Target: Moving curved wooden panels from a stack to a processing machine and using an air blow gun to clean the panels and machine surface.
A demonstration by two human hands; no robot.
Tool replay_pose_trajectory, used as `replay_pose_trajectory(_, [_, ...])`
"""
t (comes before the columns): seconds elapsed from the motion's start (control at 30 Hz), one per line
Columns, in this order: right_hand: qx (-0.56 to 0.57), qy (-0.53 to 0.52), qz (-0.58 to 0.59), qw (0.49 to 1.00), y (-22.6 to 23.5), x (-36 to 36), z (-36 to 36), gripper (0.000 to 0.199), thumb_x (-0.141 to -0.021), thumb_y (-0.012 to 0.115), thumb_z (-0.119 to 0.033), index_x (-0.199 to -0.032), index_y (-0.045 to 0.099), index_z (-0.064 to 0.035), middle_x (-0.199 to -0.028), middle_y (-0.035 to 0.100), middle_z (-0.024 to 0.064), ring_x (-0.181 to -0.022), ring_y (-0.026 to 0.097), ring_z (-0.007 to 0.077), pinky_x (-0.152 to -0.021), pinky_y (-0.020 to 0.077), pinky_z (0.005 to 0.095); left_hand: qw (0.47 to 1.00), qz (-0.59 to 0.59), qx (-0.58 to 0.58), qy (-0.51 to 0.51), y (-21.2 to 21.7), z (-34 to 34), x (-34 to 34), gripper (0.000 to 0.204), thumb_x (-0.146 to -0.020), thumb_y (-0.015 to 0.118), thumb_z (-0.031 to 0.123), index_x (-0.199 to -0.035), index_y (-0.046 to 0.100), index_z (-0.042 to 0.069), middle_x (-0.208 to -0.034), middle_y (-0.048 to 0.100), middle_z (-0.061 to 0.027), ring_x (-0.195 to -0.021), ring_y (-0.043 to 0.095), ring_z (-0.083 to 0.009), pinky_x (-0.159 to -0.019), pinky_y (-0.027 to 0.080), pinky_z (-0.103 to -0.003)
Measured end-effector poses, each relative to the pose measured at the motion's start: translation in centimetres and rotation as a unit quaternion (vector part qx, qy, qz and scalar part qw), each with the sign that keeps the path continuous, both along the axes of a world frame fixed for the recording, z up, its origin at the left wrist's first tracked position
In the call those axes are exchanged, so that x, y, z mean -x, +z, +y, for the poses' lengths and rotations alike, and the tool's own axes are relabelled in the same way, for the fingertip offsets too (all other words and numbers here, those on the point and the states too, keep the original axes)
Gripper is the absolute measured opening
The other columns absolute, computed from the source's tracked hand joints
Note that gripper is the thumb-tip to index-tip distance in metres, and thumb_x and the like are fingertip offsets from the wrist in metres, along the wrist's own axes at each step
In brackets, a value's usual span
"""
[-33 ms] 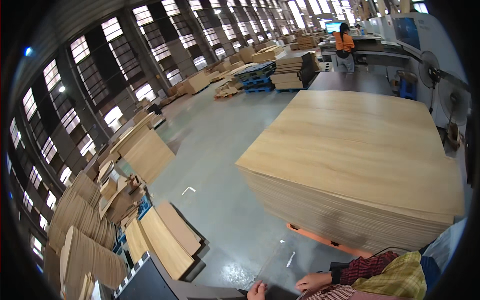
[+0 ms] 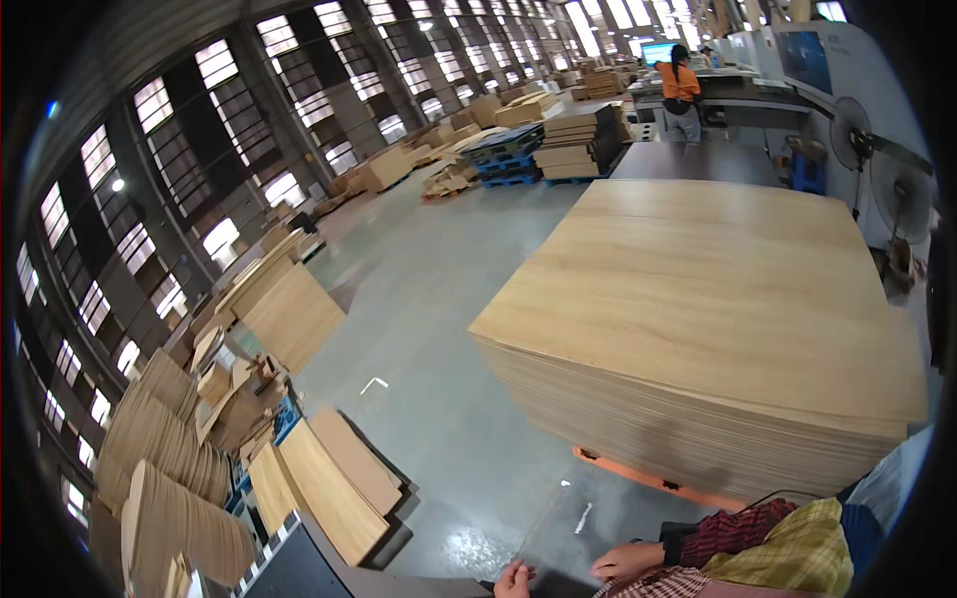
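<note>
My left hand (image 2: 514,579) shows at the lower edge, its fingers curled in; what they hold, if anything, is hidden. To its right is my right hand (image 2: 627,562), back up, with a dark band at the wrist and the fingertips pointing left and partly out of sight. The hands are apart from each other. A checked red and dark sleeve (image 2: 733,531) and a yellow checked cloth (image 2: 797,548) cover my right arm. Nearest beyond the hands stands a tall stack of wood-grain boards (image 2: 688,289) on an orange pallet base (image 2: 658,481).
Lower left, a grey machine edge (image 2: 299,563) sits before leaning boards (image 2: 324,483) and piles of curved panels (image 2: 179,528). Grey floor (image 2: 429,299) runs between them and the stack. A person in orange (image 2: 681,85) stands far off at a machine; fans (image 2: 852,135) stand at right.
The view has shifted very slightly. My hands keep nearly the same pose and place, and the boards have not moved.
</note>
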State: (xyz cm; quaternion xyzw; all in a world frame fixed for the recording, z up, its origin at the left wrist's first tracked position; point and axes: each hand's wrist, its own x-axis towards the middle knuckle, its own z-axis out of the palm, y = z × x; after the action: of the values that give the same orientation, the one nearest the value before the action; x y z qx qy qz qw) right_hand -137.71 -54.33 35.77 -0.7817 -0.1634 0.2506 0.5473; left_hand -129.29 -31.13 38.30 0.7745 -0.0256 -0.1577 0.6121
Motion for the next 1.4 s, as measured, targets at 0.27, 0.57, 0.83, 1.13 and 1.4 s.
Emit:
replay_pose_trajectory(0.27, [-0.006,-0.012,0.009,1.000,-8.5,-14.6,2.9,0.032,-0.094,0.040,-0.032,-0.092,0.056,-0.0045,-0.078,0.060,0.0066,-0.073,0.057,0.0186,-0.068,0.0433,0.0309,0.995,0.014,0.075,-0.070,-2.1,0.1,-17.7,0.035,-0.089,0.052,0.018,-0.116,0.052,-0.003,-0.092,0.063,-0.0135,-0.083,0.060,-0.0183,-0.076,0.048,-0.029])
replay_pose_trajectory(0.57, [-0.080,-0.052,-0.070,0.993,-2.9,-39.5,5.5,0.030,-0.094,0.039,-0.031,-0.092,0.055,-0.0061,-0.077,0.061,0.0040,-0.067,0.056,0.0193,-0.063,0.0418,0.0321,0.996,0.032,-0.015,-0.084,-4.9,5.5,-37.0,0.036,-0.089,0.050,0.019,-0.116,0.051,-0.004,-0.091,0.063,-0.0155,-0.081,0.061,-0.0198,-0.073,0.050,-0.029])
replay_pose_trajectory(0.83, [-0.081,-0.016,-0.123,0.989,-2.6,-53.8,7.6,0.030,-0.090,0.047,-0.027,-0.079,0.058,-0.0012,-0.069,0.061,0.0107,-0.063,0.060,0.0190,-0.059,0.0462,0.0329,0.963,0.252,-0.002,0.101,-13.2,16.4,-42.1,0.034,-0.089,0.048,0.023,-0.103,0.053,-0.007,-0.088,0.063,-0.0175,-0.073,0.063,-0.0228,-0.068,0.051,-0.031])
replay_pose_trajectory(1.13, [-0.062,-0.176,-0.023,0.982,-1.2,-71.7,8.2,0.030,-0.088,0.049,-0.029,-0.081,0.060,-0.0021,-0.068,0.062,0.0090,-0.062,0.058,0.0158,-0.058,0.0470,0.0319,0.971,0.203,0.023,0.125,-8.2,19.8,-69.0,0.033,-0.089,0.048,0.024,-0.101,0.053,-0.006,-0.087,0.063,-0.0167,-0.074,0.062,-0.0226,-0.067,0.051,-0.031])
replay_pose_trajectory(1.4, [-0.066,-0.245,-0.121,0.960,0.7,-85.7,5.9,0.027,-0.089,0.046,-0.026,-0.081,0.059,-0.0039,-0.071,0.064,0.0103,-0.064,0.062,0.0207,-0.061,0.0477,0.0332,0.988,0.093,0.002,-0.127,-4.0,4.5,-94.8,0.033,-0.090,0.048,0.019,-0.112,0.051,-0.006,-0.090,0.062,-0.0156,-0.077,0.060,-0.0210,-0.071,0.050,-0.031])
